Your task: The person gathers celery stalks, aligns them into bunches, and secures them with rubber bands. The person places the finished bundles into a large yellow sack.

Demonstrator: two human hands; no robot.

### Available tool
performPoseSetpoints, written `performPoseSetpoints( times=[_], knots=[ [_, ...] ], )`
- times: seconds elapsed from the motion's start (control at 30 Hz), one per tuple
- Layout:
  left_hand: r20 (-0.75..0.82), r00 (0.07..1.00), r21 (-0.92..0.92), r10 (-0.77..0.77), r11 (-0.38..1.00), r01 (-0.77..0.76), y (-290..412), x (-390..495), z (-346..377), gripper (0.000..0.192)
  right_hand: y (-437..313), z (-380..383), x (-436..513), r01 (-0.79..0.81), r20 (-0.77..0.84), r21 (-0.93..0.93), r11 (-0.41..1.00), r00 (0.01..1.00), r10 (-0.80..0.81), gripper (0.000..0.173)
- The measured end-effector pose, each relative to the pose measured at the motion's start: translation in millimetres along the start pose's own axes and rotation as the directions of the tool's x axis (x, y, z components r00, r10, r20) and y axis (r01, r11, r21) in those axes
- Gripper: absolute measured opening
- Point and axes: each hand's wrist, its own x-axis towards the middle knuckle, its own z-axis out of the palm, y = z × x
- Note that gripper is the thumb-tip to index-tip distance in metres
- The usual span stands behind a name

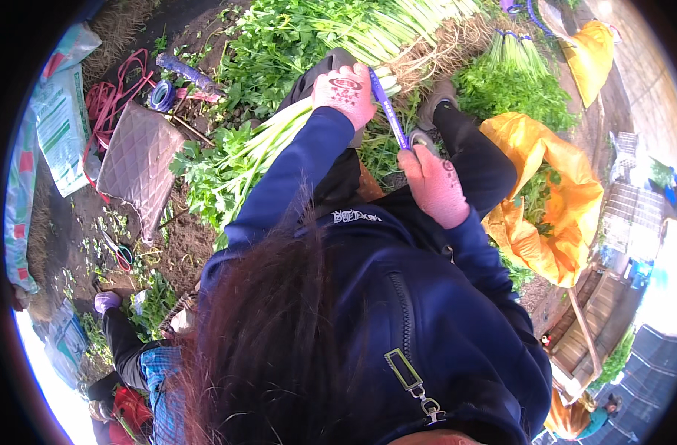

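My left hand [344, 92], in a pink printed work glove, is closed around a bunch of leafy celery [277, 130]. Its leaves point to the lower left, and the stalk bases stick out past my fingers. A purple printed tape strip [389, 114] runs taut from beside that fist to my right hand [436, 183]. The right fingers, gloved the same way, pinch the strip's lower end. Whether the tape passes around the stalks is hidden by my left hand. Just beyond lies a heap of celery [394, 33] with roots attached.
Celery bundles bound with purple tape [508, 55] lie at upper right, above an open orange sack [572, 222]. Leftward are a tape roll [162, 96], pink strapping [102, 122], a quilted pad [141, 156] and scissors [119, 253]. Another person [160, 367] is at lower left.
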Motion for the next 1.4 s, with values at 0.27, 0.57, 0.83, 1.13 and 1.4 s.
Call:
performPoseSetpoints(
  times=[0.27, 0.57, 0.83, 1.13, 1.4],
  knots=[
    [-0.122, 0.987, -0.081, 0.107, 0.990, -0.118, -8, -18, -1, 0.061, 67, 97, 50, -0.625, 0.482, 0.685, 0.374, 0.774, 0.412, 0.033],
    [-0.372, 0.923, -0.010, 0.103, 0.993, -0.115, 7, -47, 16, 0.060, 79, 28, 191, -0.420, 0.501, 0.860, 0.291, 0.805, -0.318, 0.035],
    [-0.146, 0.989, -0.044, 0.038, 0.998, -0.045, 16, -29, 3, 0.040, 11, -41, 143, -0.552, 0.579, 0.813, 0.184, 0.800, -0.159, 0.032],
    [-0.074, 0.995, -0.044, 0.059, 0.997, -0.063, 8, -3, -3, 0.038, -28, -19, 19, -0.528, 0.318, 0.666, 0.528, 0.840, 0.440, 0.029],
    [0.000, 0.998, -0.098, 0.066, 0.993, -0.065, 1, 11, 1, 0.038, 20, 87, -13, -0.576, 0.392, 0.811, 0.102, 0.665, 0.635, 0.034]
  ],
)
